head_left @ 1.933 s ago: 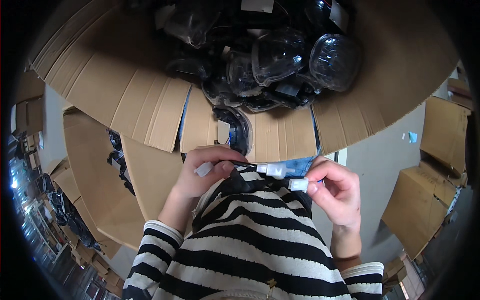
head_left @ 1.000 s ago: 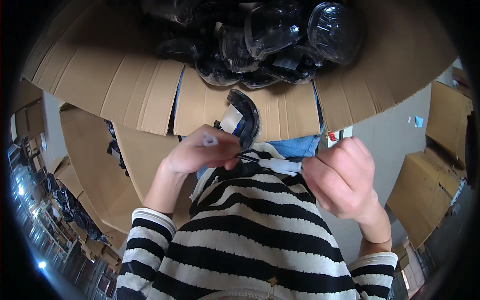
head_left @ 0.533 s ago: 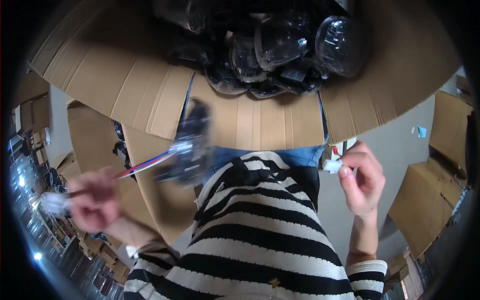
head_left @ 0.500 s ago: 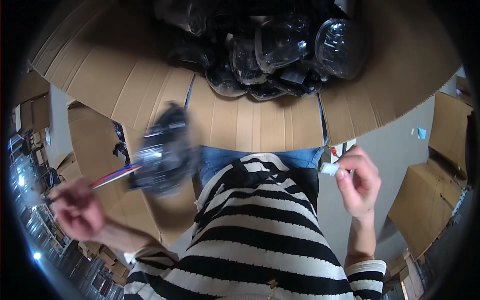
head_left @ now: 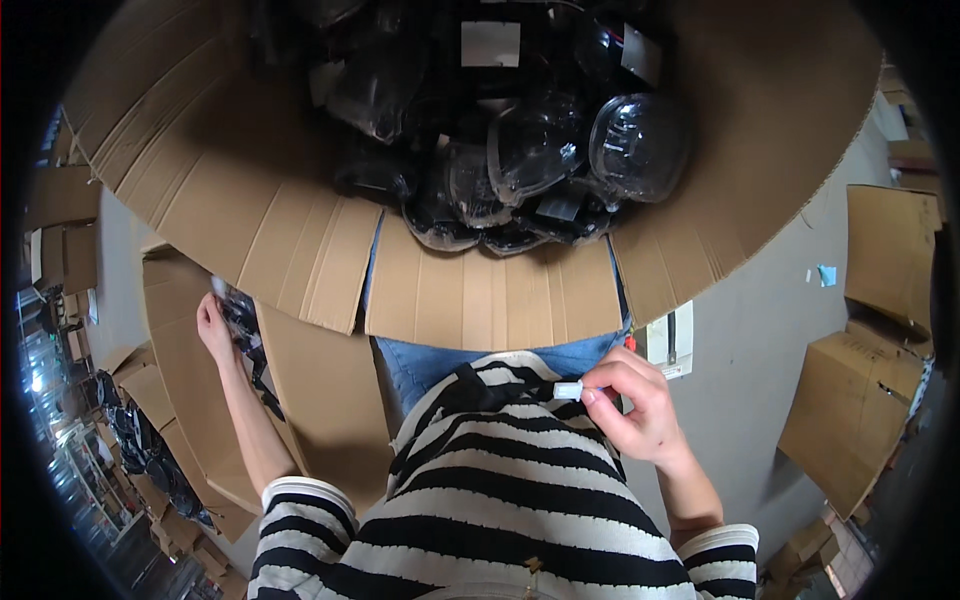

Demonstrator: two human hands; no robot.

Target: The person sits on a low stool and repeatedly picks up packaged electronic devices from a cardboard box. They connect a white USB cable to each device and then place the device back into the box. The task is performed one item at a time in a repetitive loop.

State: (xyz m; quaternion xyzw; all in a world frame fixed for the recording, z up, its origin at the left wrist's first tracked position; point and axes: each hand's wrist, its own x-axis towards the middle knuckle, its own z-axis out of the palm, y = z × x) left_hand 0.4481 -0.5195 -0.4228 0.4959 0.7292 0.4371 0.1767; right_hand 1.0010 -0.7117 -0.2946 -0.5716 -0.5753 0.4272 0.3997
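Striped top (head_left: pixel 500 500): nearest the camera, black and white bands, with blue jeans (head_left: pixel 450 362) showing just beyond its hem.
Right hand (head_left: pixel 630 405): held close in front of the body, at the hem of the top; the grip is a narrow pinch of thumb and forefinger on a small white connector (head_left: pixel 568 390), which juts out to the person's left.
White connector: a short blocky plastic piece, free of any wire as far as can be seen; it touches nothing but the fingertips.
Left hand (head_left: pixel 213 325): stretched out and away to the person's left, over a side carton (head_left: pixel 190 400); the fingers are curled about a dark lamp part (head_left: pixel 243 322), though whether the grip is firm or only resting on it is hard to tell, since the part is half hidden behind a cardboard flap.
Side carton: open, brown, low at the left; more dark pieces lie further down beside it.
Big carton (head_left: pixel 480 300): straight ahead, flaps spread wide, its near flap over the knees.
Clear-lensed lamps (head_left: pixel 560 150): heaped in the big carton, dark housings with glossy domed covers, many of them.
Floor (head_left: pixel 760 330): grey, with more closed cartons (head_left: pixel 860 410) at the right.
Progress, as a judgement: the connector appears to be off and in hand, the dark part is at the side carton; the heap ahead suggests much remains.
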